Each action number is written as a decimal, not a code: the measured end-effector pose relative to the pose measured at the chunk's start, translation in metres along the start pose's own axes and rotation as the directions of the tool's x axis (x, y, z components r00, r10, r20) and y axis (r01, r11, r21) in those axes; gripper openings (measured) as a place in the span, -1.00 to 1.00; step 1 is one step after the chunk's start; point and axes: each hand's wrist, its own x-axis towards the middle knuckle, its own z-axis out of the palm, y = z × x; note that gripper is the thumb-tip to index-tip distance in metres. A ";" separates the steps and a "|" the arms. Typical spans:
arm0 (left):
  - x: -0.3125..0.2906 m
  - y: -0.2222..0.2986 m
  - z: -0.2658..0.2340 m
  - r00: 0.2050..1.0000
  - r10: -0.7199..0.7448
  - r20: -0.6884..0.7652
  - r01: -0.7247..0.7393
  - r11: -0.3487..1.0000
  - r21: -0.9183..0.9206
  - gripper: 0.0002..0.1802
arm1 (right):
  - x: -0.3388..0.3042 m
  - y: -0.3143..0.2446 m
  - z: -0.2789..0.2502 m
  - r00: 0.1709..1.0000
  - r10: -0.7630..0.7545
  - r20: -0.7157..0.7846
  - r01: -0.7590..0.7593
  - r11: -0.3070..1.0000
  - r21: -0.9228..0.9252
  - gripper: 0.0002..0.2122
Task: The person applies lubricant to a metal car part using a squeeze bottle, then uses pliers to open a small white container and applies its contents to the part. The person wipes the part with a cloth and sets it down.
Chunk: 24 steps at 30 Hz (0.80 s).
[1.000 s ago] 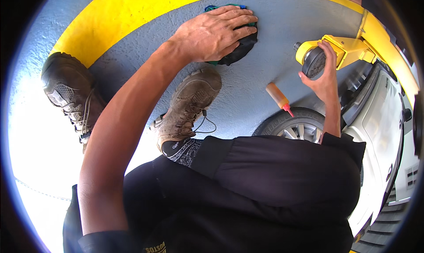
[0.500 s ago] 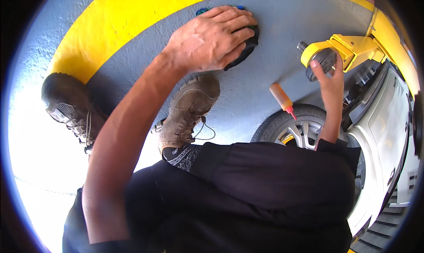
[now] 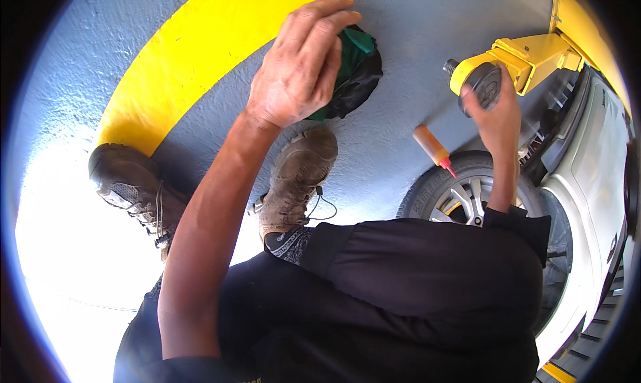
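Note:
My left hand (image 3: pixel 298 62) hovers over a dark bundle of black and green cloth (image 3: pixel 354 69) on the blue-grey floor, its fingers stretched out. It partly covers the bundle, and I cannot tell whether it touches it. On the right, my right hand (image 3: pixel 499 119) grips a round black rubber pad (image 3: pixel 485 88) at the end of a yellow lift arm (image 3: pixel 531 62), thumb on one side and fingers on the other. A threaded screw (image 3: pixel 451 67) sticks out from that arm's end.
A squeeze bottle (image 3: pixel 431 144) of orange liquid with a red nozzle lies near a car wheel (image 3: pixel 467 193). The white car (image 3: pixel 577 156) stands along the right. A yellow stripe (image 3: pixel 173 69) curves over the floor; my shoes (image 3: pixel 300 172) are below it.
My left hand has come up off the cloth bundle, uncovering its green part, with its fingers extending. My right hand stays on the rubber pad. The whole view has shifted slightly.

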 end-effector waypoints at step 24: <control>-0.003 0.004 0.001 0.993 0.045 0.105 -0.059 0.990 0.129 -0.64 | 0.015 0.003 -0.008 0.982 0.184 0.054 -0.181 0.982 -0.053 -0.64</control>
